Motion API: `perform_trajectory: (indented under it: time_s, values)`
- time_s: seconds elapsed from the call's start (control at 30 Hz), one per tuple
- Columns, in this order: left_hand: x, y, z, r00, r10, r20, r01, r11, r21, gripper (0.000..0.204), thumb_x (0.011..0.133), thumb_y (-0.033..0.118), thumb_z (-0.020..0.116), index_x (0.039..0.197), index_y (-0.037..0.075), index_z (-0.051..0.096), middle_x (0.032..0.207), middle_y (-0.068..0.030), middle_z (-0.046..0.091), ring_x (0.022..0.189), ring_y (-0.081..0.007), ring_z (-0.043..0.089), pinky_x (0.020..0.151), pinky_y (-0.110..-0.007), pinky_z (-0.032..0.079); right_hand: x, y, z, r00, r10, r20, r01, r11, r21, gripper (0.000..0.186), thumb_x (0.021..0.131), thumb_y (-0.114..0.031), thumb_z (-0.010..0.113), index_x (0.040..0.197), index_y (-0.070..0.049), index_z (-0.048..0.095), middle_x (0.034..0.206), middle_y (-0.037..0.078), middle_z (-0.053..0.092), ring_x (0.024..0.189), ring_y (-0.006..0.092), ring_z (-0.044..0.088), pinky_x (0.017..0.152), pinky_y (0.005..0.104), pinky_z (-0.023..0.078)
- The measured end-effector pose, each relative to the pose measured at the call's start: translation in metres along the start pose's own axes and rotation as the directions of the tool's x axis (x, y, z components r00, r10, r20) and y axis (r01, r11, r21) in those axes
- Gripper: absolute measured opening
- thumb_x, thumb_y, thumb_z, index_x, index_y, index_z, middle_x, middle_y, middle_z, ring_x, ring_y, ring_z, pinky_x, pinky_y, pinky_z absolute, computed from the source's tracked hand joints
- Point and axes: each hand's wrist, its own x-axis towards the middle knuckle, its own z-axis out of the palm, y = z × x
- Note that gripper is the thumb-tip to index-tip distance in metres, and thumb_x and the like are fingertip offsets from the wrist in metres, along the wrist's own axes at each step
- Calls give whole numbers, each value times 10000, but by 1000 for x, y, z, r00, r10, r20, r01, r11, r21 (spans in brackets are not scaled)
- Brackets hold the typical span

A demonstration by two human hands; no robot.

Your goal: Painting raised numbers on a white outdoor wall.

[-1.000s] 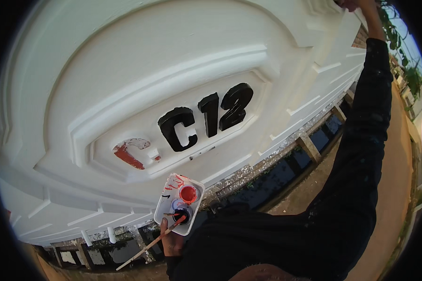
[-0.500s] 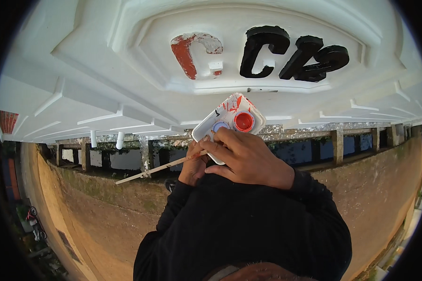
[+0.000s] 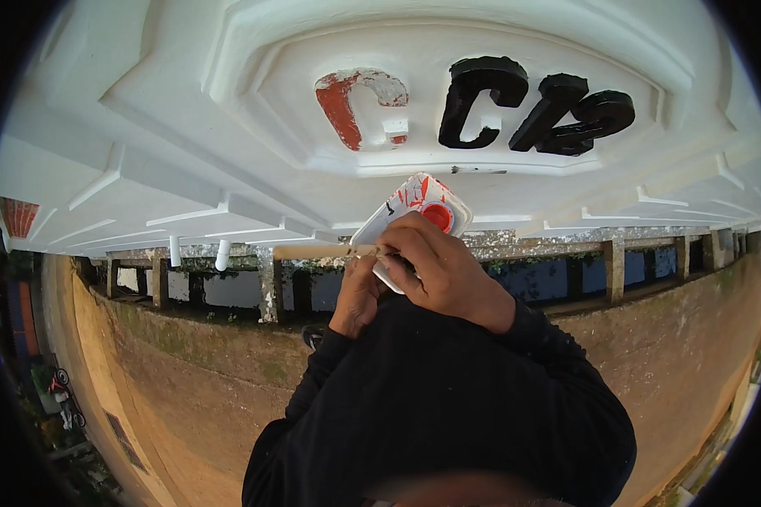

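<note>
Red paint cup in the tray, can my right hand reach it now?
Probably yes: the red paint cup sits open, right beside your right hand, though that hand's fingers already pinch a wooden stick.

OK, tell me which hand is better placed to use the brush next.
Probably the right hand: its fingers pinch the brush near the red paint, while the left hand seems occupied supporting the white tray.

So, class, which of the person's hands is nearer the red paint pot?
Right: in the picture, the right hand is close below the red paint pot; the left hand is farther off, lower and leftward.
</note>
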Motion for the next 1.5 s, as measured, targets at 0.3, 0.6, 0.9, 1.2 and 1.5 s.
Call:
perform_trajectory:
  time_s: [0.3,0.6,0.9,1.2,1.5]
  values:
    - [4,16,28,998,-51,-24,53,996,69,533,949,366,641,1317,5,505,1169,-112,673,1046,-211,691,893,-377,585,-45,54,-37,724,633,-275,-196,570,798,133,1062,-141,435,1116,-22,458,983,161,618,743,163,634,637,291,561]
    - [11,19,33,997,-80,-13,80,995,51,543,955,346,642,1354,15,479,1262,-115,628,1122,-214,653,943,-393,558,-63,54,-34,786,540,-302,-176,663,728,155,990,5,532,1119,-14,447,1036,153,620,824,146,644,707,279,570]
    - [15,19,29,995,-90,-31,91,996,5,582,938,327,658,1389,23,451,1311,-113,601,1194,-226,611,1016,-412,505,-82,67,-31,694,620,-367,-157,627,763,173,966,-4,594,1080,-15,464,1029,161,636,906,171,673,755,281,584]
    - [24,13,17,990,-137,32,136,990,34,638,908,342,684,1411,45,429,1367,-111,548,1260,-248,552,1080,-429,439,-87,86,-37,407,828,-386,134,363,922,139,967,-68,633,1019,-55,504,998,162,670,832,219,700,756,326,611]
    - [23,17,13,986,-140,89,135,989,64,745,886,353,698,1466,22,369,1421,-132,507,1313,-278,499,1136,-441,371,-73,92,-53,371,688,-624,240,578,780,195,940,14,631,1031,-32,464,1052,169,636,964,257,688,854,376,618]
